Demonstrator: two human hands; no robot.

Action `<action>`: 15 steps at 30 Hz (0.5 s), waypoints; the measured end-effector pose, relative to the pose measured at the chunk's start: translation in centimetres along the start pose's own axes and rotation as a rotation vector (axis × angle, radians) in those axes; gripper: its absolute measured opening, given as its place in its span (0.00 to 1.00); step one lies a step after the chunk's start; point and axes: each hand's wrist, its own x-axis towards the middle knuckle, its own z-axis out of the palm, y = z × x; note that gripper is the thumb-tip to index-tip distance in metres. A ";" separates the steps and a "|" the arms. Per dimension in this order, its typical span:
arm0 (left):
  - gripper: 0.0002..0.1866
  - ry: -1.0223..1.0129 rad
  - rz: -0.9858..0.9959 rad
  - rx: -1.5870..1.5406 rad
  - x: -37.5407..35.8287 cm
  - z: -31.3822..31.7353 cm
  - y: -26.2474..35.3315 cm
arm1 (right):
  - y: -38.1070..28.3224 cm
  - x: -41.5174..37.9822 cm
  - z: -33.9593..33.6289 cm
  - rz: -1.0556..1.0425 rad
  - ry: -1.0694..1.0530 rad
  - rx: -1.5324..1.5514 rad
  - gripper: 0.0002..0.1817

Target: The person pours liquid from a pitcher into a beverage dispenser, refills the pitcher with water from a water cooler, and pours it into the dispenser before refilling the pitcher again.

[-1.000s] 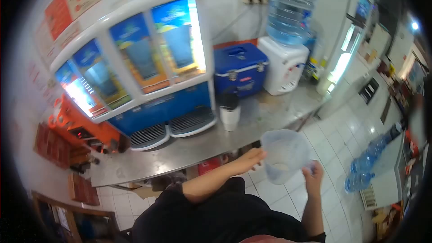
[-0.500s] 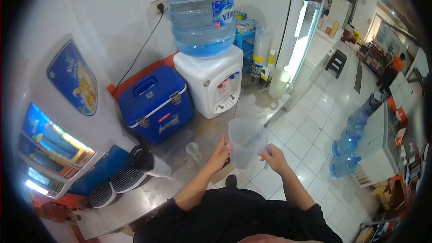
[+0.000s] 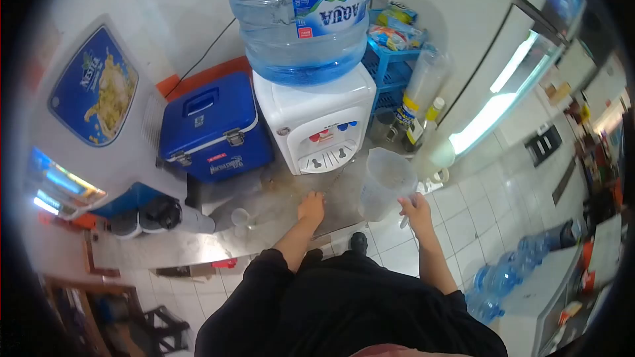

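1. Your right hand [image 3: 415, 207] is wrapped around the handle of the pitcher [image 3: 385, 186]; your left hand [image 3: 311, 207], before the water dispenser [image 3: 315, 119], looks empty, fingers loosely apart.
2. The pitcher, in front and right of the dispenser, should feel light and fairly stiff, perhaps slick when wet; keep hold by the handle.
3. It looks cloudy, translucent, wide-mouthed.

The right hand [image 3: 415, 209] partly hides the jug handle [image 3: 405, 222]; the top edge crops the bottle [image 3: 297, 56].

Pitcher [image 3: 382, 188] right of dispenser [image 3: 314, 120], cooler box [image 3: 215, 125] left
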 end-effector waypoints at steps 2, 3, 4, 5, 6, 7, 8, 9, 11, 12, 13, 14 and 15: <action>0.14 0.011 -0.085 -0.063 -1.1 0.1 -0.1 | 1.0 1.6 -1.7 -0.012 -0.097 -0.055 0.16; 0.13 0.032 -0.126 -0.124 -1.2 0.1 -0.1 | 1.3 2.7 -2.2 -0.034 -0.152 -0.106 0.17; 0.13 0.042 -0.155 -0.119 -0.8 -0.1 0.0 | 0.7 3.7 -2.3 -0.042 -0.181 -0.099 0.17; 0.13 0.067 -0.184 -0.109 -0.6 0.1 -0.1 | -0.1 4.0 -2.8 -0.032 -0.221 -0.065 0.18; 0.13 0.086 -0.213 -0.104 -0.8 0.3 0.1 | -0.5 4.3 -3.2 -0.018 -0.262 -0.038 0.18; 0.13 0.083 -0.241 -0.110 -0.7 0.3 0.2 | -0.3 4.9 -3.3 -0.015 -0.289 -0.046 0.18; 0.13 0.064 -0.206 -0.097 -0.5 0.0 0.1 | 0.0 5.5 -3.4 -0.076 -0.282 -0.085 0.18; 0.12 0.045 -0.171 -0.085 -0.4 -0.2 -0.1 | 0.2 6.0 -3.3 -0.140 -0.275 -0.123 0.18; 0.12 -0.010 -0.186 -0.024 -1.1 -0.3 -1.0 | -0.9 6.5 -3.2 -0.071 -0.336 -0.131 0.17; 0.12 -0.064 -0.169 0.043 -1.6 -0.3 -1.7 | -1.4 6.7 -3.1 -0.003 -0.366 -0.136 0.17; 0.12 -0.064 -0.185 0.043 -2.2 -0.1 -2.7 | -1.7 6.7 -3.1 -0.004 -0.382 -0.135 0.17; 0.12 -0.003 -0.197 0.029 -3.1 0.5 -4.0 | -2.0 6.8 -3.1 0.005 -0.392 -0.132 0.17; 0.12 0.058 -0.203 0.017 -4.1 0.9 -5.1 | -2.1 6.9 -3.1 0.013 -0.397 -0.128 0.16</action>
